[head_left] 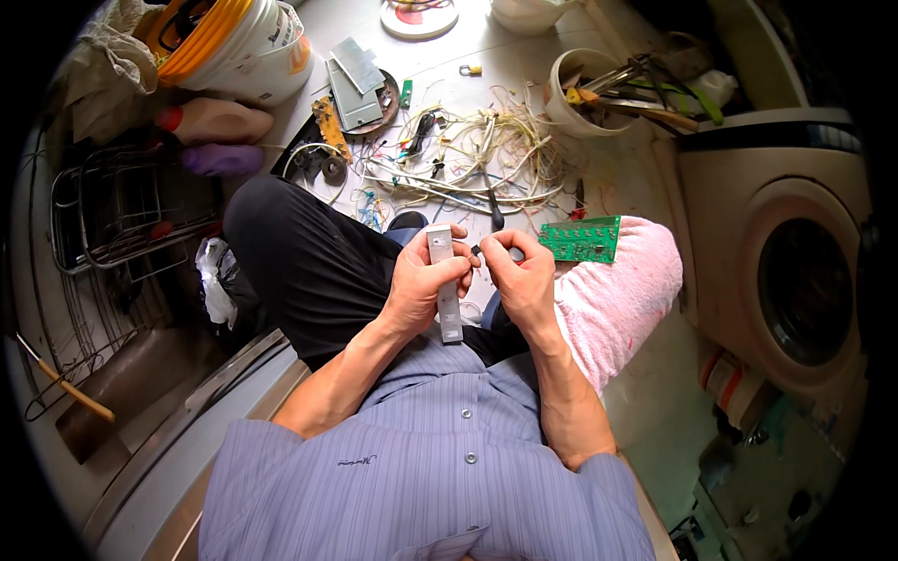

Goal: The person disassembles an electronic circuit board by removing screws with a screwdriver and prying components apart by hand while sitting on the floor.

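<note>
My left hand (412,288) is closed around a long, pale grey metal strip (450,313) with small holes or marks along it. The strip stands nearly lengthwise in front of my shirt. Close beside it, my right hand (526,285) pinches a small black piece (476,251), too small to name surely. Something round and silvery shows at those right fingers, partly hidden. A green circuit board (582,239) lies on the pink towel (613,299) over my right knee, just beyond my right hand. A black-handled screwdriver (496,210) rests on the floor ahead of my hands.
Tangled wires (505,159) spread over the floor ahead. Grey metal plates (357,89) and a small padlock (470,70) lie farther off. A tool bucket (571,103) stands far right, near a washing machine (786,262). At left are a white bucket (271,61) and a wire rack (112,201).
</note>
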The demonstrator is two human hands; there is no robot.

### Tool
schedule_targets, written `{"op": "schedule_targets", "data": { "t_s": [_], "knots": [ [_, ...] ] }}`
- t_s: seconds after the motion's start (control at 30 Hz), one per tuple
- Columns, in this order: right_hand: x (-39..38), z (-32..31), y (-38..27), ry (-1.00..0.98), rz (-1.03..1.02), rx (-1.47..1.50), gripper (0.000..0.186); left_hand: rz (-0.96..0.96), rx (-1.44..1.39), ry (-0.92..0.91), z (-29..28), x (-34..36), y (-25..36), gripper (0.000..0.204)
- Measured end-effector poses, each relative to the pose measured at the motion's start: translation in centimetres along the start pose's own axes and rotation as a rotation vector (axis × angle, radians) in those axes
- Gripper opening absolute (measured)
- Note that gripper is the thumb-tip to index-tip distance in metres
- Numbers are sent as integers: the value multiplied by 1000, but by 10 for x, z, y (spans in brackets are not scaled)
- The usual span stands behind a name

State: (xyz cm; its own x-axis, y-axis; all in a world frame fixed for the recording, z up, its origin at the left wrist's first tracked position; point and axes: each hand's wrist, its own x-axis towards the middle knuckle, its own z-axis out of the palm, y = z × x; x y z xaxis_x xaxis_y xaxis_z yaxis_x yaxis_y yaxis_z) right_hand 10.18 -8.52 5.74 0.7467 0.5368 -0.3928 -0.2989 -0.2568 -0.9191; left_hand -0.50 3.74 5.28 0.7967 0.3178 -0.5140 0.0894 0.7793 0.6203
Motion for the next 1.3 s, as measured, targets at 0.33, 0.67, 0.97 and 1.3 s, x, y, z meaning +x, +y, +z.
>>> {"op": "schedule_targets", "data": {
  "t_s": [0.33,0.67,0.97,1.3],
  "knots": [
    [0,3,-2,-40,-431,-293,9,-37,-34,-19,-8,-1,-5,31],
    [-15,7,10,-269,-180,-225,20,-15,-160,-13,-9,2,13,22],
    [-24,13,15,-573,-13,-223,30,35,-154,-41,-4,8,29,18],
    [-19,0,-6,-585,146,85,23,152,-311,-267,-7,22,29,53]
  ]
}}
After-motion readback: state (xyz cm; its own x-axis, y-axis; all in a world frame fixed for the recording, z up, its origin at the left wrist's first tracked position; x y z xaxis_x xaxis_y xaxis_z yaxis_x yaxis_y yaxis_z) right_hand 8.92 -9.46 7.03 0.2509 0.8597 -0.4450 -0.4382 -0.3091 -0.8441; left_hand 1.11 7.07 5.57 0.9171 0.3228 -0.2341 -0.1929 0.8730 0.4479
